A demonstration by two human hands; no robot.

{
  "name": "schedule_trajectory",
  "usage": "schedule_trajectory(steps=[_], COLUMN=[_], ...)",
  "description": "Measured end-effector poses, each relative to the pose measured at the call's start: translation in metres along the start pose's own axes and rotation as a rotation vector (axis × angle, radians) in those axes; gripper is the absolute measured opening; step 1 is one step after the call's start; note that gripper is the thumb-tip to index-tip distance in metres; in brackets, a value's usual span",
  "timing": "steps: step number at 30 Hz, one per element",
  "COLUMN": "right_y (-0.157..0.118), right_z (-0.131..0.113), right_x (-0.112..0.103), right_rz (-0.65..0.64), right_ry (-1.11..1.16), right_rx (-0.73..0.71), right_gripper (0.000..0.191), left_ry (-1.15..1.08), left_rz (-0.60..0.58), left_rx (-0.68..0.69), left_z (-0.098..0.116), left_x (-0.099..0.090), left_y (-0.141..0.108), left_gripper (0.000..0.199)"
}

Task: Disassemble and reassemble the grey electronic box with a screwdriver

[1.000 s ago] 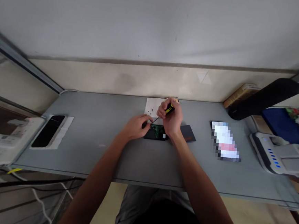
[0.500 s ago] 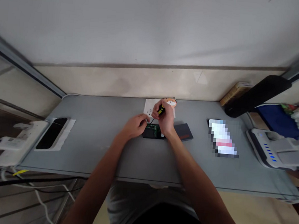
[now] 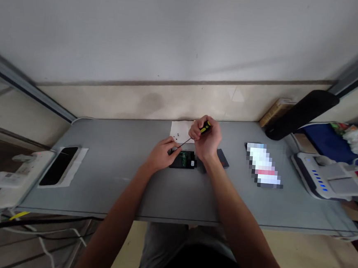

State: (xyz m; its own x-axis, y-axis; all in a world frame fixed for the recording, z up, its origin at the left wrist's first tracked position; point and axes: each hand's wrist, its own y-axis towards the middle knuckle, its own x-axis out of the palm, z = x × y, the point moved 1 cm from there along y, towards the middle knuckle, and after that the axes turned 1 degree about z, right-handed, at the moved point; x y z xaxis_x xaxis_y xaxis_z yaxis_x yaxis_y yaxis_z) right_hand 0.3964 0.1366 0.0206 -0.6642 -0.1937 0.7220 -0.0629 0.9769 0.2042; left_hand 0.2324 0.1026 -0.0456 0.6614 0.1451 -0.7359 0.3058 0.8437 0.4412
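My right hand (image 3: 206, 139) is wrapped round the black and yellow handle of a screwdriver (image 3: 204, 127). Its thin shaft slants down and left to the fingertips of my left hand (image 3: 164, 152). Thumb and forefinger of that hand are closed round the tip; whether a tiny part sits between them is hidden. Just below lies an opened dark device with a green circuit board (image 3: 183, 160) and a white label, its left end partly behind my left hand. A dark flat cover (image 3: 223, 158) is partly hidden by my right wrist.
Several tiny dark screws lie on a white paper (image 3: 181, 130) behind the device. A lit, blurred phone (image 3: 263, 163) and a power strip (image 3: 321, 176) are at right, near a black cylinder (image 3: 301, 114). Another phone (image 3: 59, 166) rests on tissue at left.
My right hand has moved right, leaving the screwdriver lying at a flatter slant and more of the circuit board visible. The left fingers have closed at the screwdriver's tip.
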Motion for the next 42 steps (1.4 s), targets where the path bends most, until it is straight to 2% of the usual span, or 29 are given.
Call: schedule_trajectory(steps=[3, 7, 10, 14, 17, 20, 23, 26, 30, 32, 36, 42], right_y=[0.003, 0.010, 0.015, 0.017, 0.018, 0.020, 0.021, 0.021, 0.019, 0.019, 0.017, 0.013], right_z=[-0.013, -0.038, -0.053, -0.062, -0.065, -0.065, -0.065, -0.066, -0.068, -0.069, -0.069, -0.078], right_x=[-0.004, -0.025, -0.048, -0.073, -0.083, -0.086, -0.087, -0.087, -0.084, -0.082, -0.078, -0.066], right_rz=[0.023, 0.127, 0.227, 0.356, 0.370, 0.360, 0.347, 0.357, 0.363, 0.341, 0.293, 0.281], right_ry=[0.028, 0.098, 0.164, 0.210, 0.179, 0.148, 0.115, 0.072, 0.051, 0.050, 0.031, -0.174], right_rx=[-0.036, -0.125, -0.137, -0.166, -0.196, -0.214, -0.205, -0.195, -0.213, -0.221, -0.234, -0.306], right_gripper=[0.040, 0.036, 0.032, 0.030, 0.031, 0.031, 0.032, 0.034, 0.034, 0.033, 0.032, 0.040], left_ry=[0.049, 0.117, 0.150, 0.194, 0.223, 0.239, 0.246, 0.186, 0.063, 0.071, 0.068, 0.014], left_rz=[-0.017, -0.062, -0.118, -0.188, -0.225, -0.244, -0.232, -0.216, -0.337, -0.376, -0.356, -0.257], left_rx=[-0.040, -0.086, -0.081, -0.076, -0.070, -0.066, -0.072, -0.044, 0.013, 0.008, 0.011, 0.018], left_z=[0.000, 0.005, 0.009, 0.012, 0.013, 0.014, 0.019, 0.027, 0.034, 0.033, 0.024, 0.016], left_x=[0.001, -0.003, -0.004, 0.006, 0.017, 0.023, 0.019, 0.012, 0.006, 0.006, 0.007, 0.009], left_y=[-0.001, 0.005, 0.023, 0.058, 0.077, 0.082, 0.073, 0.051, 0.015, 0.004, -0.002, 0.001], left_gripper=[0.026, 0.028, 0.025, 0.021, 0.018, 0.016, 0.018, 0.025, 0.059, 0.064, 0.057, 0.048])
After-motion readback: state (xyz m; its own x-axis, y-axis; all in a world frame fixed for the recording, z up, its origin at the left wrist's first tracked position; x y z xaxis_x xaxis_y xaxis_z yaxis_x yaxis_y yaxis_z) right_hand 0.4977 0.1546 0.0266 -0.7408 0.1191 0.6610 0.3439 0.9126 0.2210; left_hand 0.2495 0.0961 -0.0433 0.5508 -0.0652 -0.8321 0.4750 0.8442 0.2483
